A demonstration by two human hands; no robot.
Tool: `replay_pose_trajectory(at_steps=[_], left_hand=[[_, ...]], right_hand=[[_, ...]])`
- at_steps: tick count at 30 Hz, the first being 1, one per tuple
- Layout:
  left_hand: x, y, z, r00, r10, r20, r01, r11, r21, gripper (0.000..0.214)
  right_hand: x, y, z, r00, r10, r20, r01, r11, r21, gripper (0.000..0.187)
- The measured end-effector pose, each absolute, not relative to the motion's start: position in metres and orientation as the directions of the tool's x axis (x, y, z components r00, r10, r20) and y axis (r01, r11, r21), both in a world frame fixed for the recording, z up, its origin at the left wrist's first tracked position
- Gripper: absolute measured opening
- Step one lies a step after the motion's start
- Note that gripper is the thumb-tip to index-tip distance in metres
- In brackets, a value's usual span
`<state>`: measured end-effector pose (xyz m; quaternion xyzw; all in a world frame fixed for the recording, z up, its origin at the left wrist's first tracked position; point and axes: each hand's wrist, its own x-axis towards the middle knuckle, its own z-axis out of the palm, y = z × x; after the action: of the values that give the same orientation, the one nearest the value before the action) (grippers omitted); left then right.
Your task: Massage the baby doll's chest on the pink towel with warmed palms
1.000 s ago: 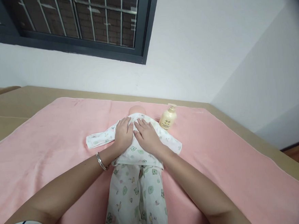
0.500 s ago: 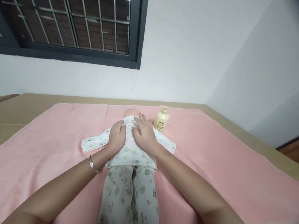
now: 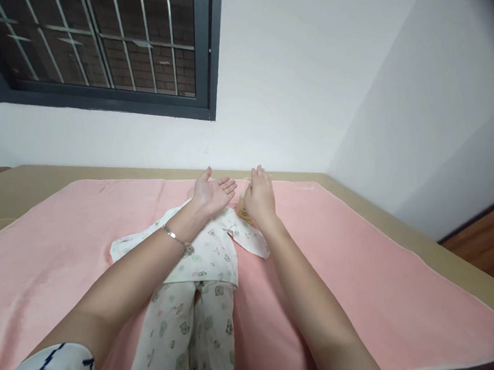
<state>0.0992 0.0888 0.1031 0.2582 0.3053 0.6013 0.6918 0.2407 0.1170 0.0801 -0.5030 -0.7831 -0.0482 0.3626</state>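
A small baby-like figure lies on the pink sheet, dressed in a white printed top (image 3: 213, 255) and matching trousers (image 3: 176, 331). Only a sliver of its head (image 3: 190, 193) shows; the rest is behind my left hand. My left hand (image 3: 216, 194) is held palm up over the top's chest, fingers extended and holding nothing. My right hand (image 3: 260, 196) is upright in front of a pale yellow pump bottle (image 3: 243, 209), fingers stretched upward. It covers most of the bottle and its pump, and whether they touch is unclear.
The pink sheet (image 3: 320, 270) covers most of a tan surface (image 3: 403, 241) set against a white wall (image 3: 274, 93). A dark-framed window (image 3: 118, 98) with metal bars is at upper left. Brown wood (image 3: 488, 241) shows at the right edge.
Both hands have lifted off the figure's chest. My left hand has turned palm up and shifted right; my right hand has moved to the bottle. The view has swung slightly right.
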Motion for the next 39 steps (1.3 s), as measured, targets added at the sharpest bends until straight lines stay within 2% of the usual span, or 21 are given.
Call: replay_pose_trajectory(at_steps=[4,8,13,17,20,22,24,26,28,29,31,33,36,39], left_hand=[[0.128,0.109,0.108,0.155,0.982,-0.104,-0.680,0.182,0.710,0.085],[0.141,0.105,0.103,0.138,0.989,-0.043,-0.652,0.124,0.748,0.076],[0.120,0.066,0.088,0.133,0.990,-0.037,-0.651,0.116,0.750,0.068],[0.093,0.023,0.073,0.175,0.978,-0.109,-0.662,0.199,0.722,0.067],[0.078,-0.003,0.063,0.236,0.958,-0.162,-0.655,0.280,0.701,0.066],[0.069,-0.014,0.060,0.287,0.939,-0.191,-0.653,0.338,0.678,0.067],[0.061,-0.018,0.062,0.324,0.929,-0.180,-0.675,0.361,0.644,0.068],[0.050,-0.017,0.068,0.344,0.930,-0.133,-0.708,0.349,0.614,0.068],[0.038,-0.016,0.078,0.334,0.940,-0.074,-0.737,0.309,0.601,0.069],[0.032,-0.016,0.084,0.320,0.946,-0.043,-0.747,0.280,0.603,0.070],[0.024,-0.023,0.094,0.289,0.957,0.020,-0.756,0.215,0.618,0.070],[0.026,-0.037,0.102,0.311,0.949,0.052,-0.733,0.205,0.649,0.068],[0.044,-0.069,0.109,0.426,0.904,-0.041,-0.619,0.324,0.716,0.063],[0.062,-0.097,0.114,0.474,0.878,-0.063,-0.553,0.353,0.755,0.054]], right_hand=[[0.252,0.130,0.072,-0.328,0.781,0.531,0.845,0.494,-0.205,0.057],[0.247,0.123,0.071,-0.302,0.785,0.541,0.896,0.428,-0.120,0.050],[0.240,0.114,0.070,-0.269,0.833,0.483,0.947,0.321,-0.025,0.053],[0.237,0.114,0.067,-0.236,0.860,0.453,0.969,0.245,0.040,0.057],[0.229,0.106,0.073,-0.255,0.869,0.423,0.964,0.263,0.042,0.051],[0.217,0.090,0.078,-0.292,0.865,0.409,0.944,0.329,-0.021,0.051],[0.199,0.066,0.079,-0.371,0.832,0.412,0.883,0.454,-0.123,0.055],[0.179,0.033,0.076,-0.511,0.748,0.423,0.752,0.628,-0.201,0.057],[0.164,-0.003,0.068,-0.653,0.596,0.467,0.594,0.786,-0.172,0.059],[0.160,-0.019,0.064,-0.732,0.485,0.479,0.486,0.864,-0.133,0.066],[0.157,-0.046,0.060,-0.801,0.315,0.509,0.322,0.944,-0.076,0.081],[0.161,-0.060,0.064,-0.828,0.214,0.518,0.227,0.973,-0.039,0.085],[0.172,-0.058,0.081,-0.793,0.216,0.570,0.233,0.972,-0.046,0.078],[0.179,-0.048,0.097,-0.681,0.341,0.648,0.371,0.924,-0.095,0.077]])
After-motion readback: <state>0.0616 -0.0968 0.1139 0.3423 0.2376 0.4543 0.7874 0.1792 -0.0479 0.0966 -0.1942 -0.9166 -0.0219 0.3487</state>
